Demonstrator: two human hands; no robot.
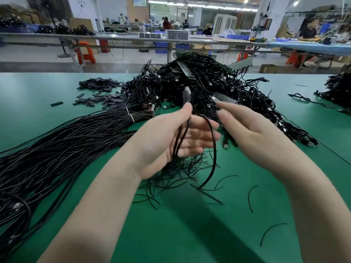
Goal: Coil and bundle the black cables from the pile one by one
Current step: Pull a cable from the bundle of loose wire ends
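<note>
From your head camera, no bin or tray sits on the green tabletop (57,95) near you; the only containers in sight are blue crates (161,46) under the far benches, and what they hold cannot be made out. In front of you the pile of black cables (199,88) lies loose on the tabletop, with green strips tangled into its top. To your left a long bundle of straight cables (62,141) stretches toward you, tied with white ties (129,115) close to its far end. Beyond it lies a scatter of small dark sleeves (102,93), and short cut wire pieces (171,179) are strewn under your hands. Your left hand (171,137) is raised above the tabletop, palm turned to the right, fingers mostly straight; its thumb pinches one black cable (211,149) against the forefinger. The cable's connector (187,94) stands up above the thumb, a loop hangs across the palm, and the free length curves down until its end reaches the cut pieces. Your right hand (247,130) hovers just beside it, released, fingers extended toward the left hand and blurred, gripping nothing. A second heap of cables (338,88) sits at the right edge.
</note>
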